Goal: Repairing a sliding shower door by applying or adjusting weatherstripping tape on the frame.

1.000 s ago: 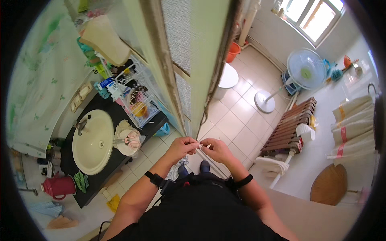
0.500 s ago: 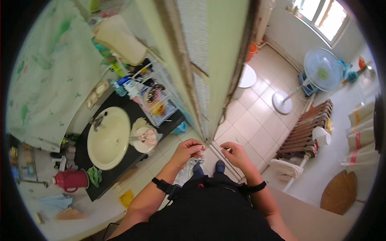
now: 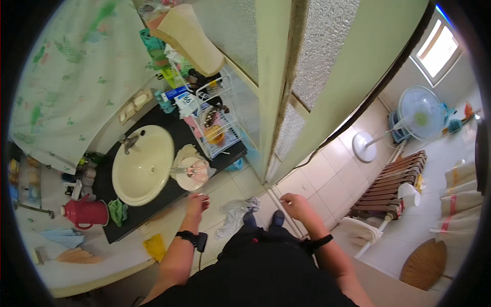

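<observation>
On the dark counter (image 3: 169,197) a white plate (image 3: 190,173) holds pink scissors (image 3: 197,169) — the left hand (image 3: 197,203) hovers just beside it, fingers curled, pinching something small and white. The right hand (image 3: 294,203) — loosely closed — hangs over the tiled floor (image 3: 327,179).

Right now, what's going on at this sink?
A person stands on the tiled floor beside a dark counter with a cream sink. The left hand is closed near the counter's edge, just below a white dish holding scissors. The right hand is loosely closed in front of the green door frame; whether either hand pinches anything cannot be told. A crumpled cloth lies by the feet.
</observation>
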A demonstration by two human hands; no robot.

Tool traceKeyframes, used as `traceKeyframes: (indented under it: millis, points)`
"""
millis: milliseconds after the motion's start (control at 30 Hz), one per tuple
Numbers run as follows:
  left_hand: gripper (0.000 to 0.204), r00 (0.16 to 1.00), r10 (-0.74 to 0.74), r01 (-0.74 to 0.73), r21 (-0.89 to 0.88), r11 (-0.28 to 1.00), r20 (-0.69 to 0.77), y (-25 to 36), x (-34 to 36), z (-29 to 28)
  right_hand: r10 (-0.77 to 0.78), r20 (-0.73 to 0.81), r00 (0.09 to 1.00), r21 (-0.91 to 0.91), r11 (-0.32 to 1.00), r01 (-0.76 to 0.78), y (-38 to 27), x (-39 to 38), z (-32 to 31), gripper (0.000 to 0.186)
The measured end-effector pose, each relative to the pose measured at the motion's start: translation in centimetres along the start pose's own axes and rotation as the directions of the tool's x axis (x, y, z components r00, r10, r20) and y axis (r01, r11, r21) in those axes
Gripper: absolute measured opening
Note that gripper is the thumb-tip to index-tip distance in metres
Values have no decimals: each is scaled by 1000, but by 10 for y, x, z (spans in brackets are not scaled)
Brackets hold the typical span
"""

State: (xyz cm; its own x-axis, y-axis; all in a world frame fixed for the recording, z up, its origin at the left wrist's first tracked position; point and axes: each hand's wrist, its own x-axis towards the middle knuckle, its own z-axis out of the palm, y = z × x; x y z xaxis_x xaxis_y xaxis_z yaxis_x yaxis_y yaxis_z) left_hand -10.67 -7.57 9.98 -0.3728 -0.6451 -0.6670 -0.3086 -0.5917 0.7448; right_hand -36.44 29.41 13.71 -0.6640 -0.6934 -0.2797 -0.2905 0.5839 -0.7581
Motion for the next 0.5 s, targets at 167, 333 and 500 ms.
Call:
traceKeyframes:
  millis: [167, 333, 500]
  points:
    - [35, 996, -58, 63, 70, 996, -70, -48, 14, -62, 14, 112, 994, -125, 992, 0, 1, 20, 24, 27]
    - [31, 991, -75, 87, 110, 990, -109, -85, -11, -64, -13, 210, 978, -160, 986, 48, -12, 40, 41, 26]
    - [24, 967, -229, 250, 245, 937, -111, -137, -18, -101, -110, 278, 954, -248, 951, 182, -17, 73, 78, 25]
